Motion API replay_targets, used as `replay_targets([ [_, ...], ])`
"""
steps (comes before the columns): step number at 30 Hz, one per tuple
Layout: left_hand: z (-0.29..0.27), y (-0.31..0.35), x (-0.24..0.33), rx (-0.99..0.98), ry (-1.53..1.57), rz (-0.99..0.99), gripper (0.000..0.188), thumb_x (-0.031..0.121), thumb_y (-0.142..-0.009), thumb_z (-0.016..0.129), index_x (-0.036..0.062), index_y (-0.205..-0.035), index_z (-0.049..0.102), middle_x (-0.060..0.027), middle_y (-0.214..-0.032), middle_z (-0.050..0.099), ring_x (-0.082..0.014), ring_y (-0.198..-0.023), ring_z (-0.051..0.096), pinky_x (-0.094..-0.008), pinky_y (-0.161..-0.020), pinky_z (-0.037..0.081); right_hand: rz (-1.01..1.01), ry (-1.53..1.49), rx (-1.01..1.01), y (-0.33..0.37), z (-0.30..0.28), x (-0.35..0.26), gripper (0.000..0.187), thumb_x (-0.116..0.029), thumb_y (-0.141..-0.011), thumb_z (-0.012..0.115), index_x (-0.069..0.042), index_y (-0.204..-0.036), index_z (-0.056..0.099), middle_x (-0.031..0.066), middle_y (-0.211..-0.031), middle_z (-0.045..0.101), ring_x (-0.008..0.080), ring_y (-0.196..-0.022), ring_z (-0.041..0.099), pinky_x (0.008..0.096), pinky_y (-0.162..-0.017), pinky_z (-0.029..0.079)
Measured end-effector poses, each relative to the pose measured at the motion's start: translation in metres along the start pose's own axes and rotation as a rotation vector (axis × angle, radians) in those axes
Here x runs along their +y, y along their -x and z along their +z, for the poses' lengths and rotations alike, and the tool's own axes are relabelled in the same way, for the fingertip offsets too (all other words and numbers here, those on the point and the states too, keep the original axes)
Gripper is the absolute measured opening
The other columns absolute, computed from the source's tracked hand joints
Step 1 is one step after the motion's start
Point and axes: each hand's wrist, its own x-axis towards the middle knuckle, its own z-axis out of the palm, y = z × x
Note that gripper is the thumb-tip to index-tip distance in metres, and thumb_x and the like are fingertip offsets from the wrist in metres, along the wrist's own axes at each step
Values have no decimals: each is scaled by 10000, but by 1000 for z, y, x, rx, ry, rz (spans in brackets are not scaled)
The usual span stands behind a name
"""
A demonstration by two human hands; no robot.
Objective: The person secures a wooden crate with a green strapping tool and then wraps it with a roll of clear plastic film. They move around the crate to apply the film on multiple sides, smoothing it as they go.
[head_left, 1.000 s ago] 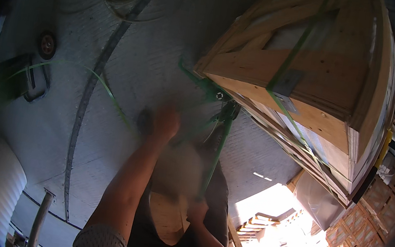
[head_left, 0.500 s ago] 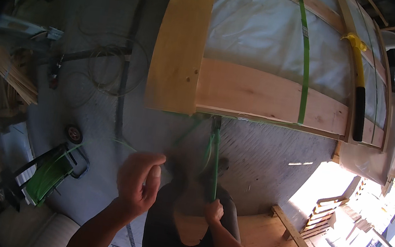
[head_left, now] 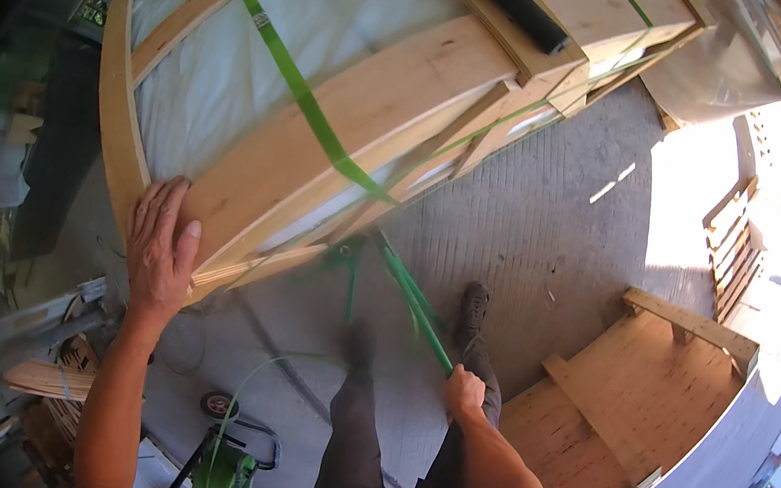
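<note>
My left hand (head_left: pixel 162 247) lies flat on the near left corner of a long wooden crate (head_left: pixel 350 104), fingers stretched out over the edge board. In my closed right hand (head_left: pixel 465 391) is a long, taut green strap (head_left: pixel 417 303), seemingly doubled, running up to the underside of the crate. Its far end is blurred and partly hidden there. A lime-green band (head_left: pixel 298 86) crosses the crate top over whitish plastic sheeting (head_left: pixel 225 71). On the crate rests a hammer (head_left: pixel 512 4), mostly its black grip showing, its head cut off by the frame.
A green strap reel cart (head_left: pixel 223 475) with a small wheel stands at the lower left, a loose strand rising from it. To my right is a low plywood platform (head_left: pixel 631 418) with raised boards. A wooden pallet (head_left: pixel 734 252) leans beyond it. Thin wood strips (head_left: pixel 47 379) lie at left.
My left hand has gone from the air onto the crate corner. My right hand still grips the green strap. The view has turned, so the crate now slants across the upper part.
</note>
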Motion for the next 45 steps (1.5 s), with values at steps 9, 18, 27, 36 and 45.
replay_targets([
  [9, 16, 13, -18, -54, 68, -108, 401, 199, -1012, 397, -29, -1333, 474, -180, -1352, 499, -321, -1279, 436, -393, -1082, 306, -110, -59, 147, -38, 49, 46, 149, -217, -824, 597, -70, -843, 581, 150, -718, 669, 351, -689, 663, 472, -653, 510],
  [18, 19, 18, -28, -82, 318, -309, 450, 238, -1036, 348, -57, -1364, 436, -153, -1414, 458, -251, -1319, 401, -337, -1111, 252, -186, -147, 105, -74, 84, 79, 134, -180, -784, 574, -60, -842, 574, 149, -728, 670, 351, -708, 660, 470, -641, 494],
  [27, 13, 21, -33, -86, 430, -376, 475, 258, -1043, 311, -79, -1357, 425, -174, -1410, 444, -269, -1302, 412, -360, -1105, 275, -300, -194, 296, -136, 162, 107, 181, -208, -737, 651, -98, -842, 553, 104, -731, 644, 335, -638, 636, 469, -579, 471],
  [36, -34, 49, -89, -143, -320, 8, 460, 254, -1030, 368, -25, -1395, 392, -127, -1392, 450, -224, -1263, 445, -345, -1084, 318, -447, -266, 564, -231, 245, 111, 187, -226, -739, 711, -128, -786, 559, 45, -666, 578, 260, -560, 614, 408, -486, 465],
  [45, -43, 52, -91, -126, -127, -253, 410, 257, -1029, 365, -16, -1321, 458, -103, -1272, 504, -204, -1182, 485, -339, -1037, 357, -486, -378, 515, -267, 266, 108, 207, -236, -708, 752, -123, -803, 606, 50, -711, 601, 272, -630, 636, 412, -542, 496],
])
